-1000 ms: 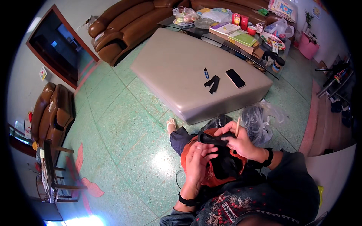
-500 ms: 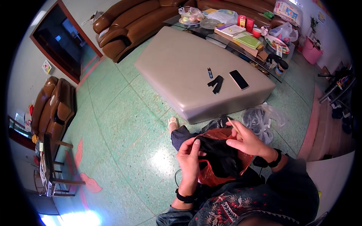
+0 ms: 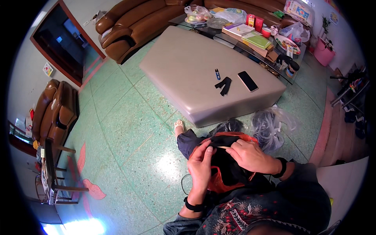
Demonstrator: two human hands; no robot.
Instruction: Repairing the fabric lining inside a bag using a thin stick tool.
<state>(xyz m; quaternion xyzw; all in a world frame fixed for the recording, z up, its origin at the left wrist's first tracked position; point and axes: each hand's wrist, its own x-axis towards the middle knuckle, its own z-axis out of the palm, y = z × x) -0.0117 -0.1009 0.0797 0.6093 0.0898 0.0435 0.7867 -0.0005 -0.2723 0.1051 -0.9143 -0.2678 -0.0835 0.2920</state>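
Note:
Black cloth (image 3: 225,159) lies bunched over my lap, on and in a red plastic bag (image 3: 217,182). My left hand (image 3: 200,165) pinches the cloth's edge between thumb and fingers. Close beside it, my right hand (image 3: 249,157) grips a thin, pale wooden-looking stick (image 3: 223,147). The stick points left, its tip at the cloth near my left fingertips. Whether that tip goes into the cloth I cannot tell.
Ahead stands a grey padded ottoman (image 3: 184,66) with small blue-and-black thread snips (image 3: 217,74), a black fabric strip (image 3: 223,86) and a phone (image 3: 248,81). Clear plastic bags (image 3: 269,131) lie by its near side. Behind it is a cluttered glass table (image 3: 178,21).
My right hand has come down and left, bringing the stick from raised upright to lying level at the cloth. My left hand has shifted slightly and still pinches the edge.

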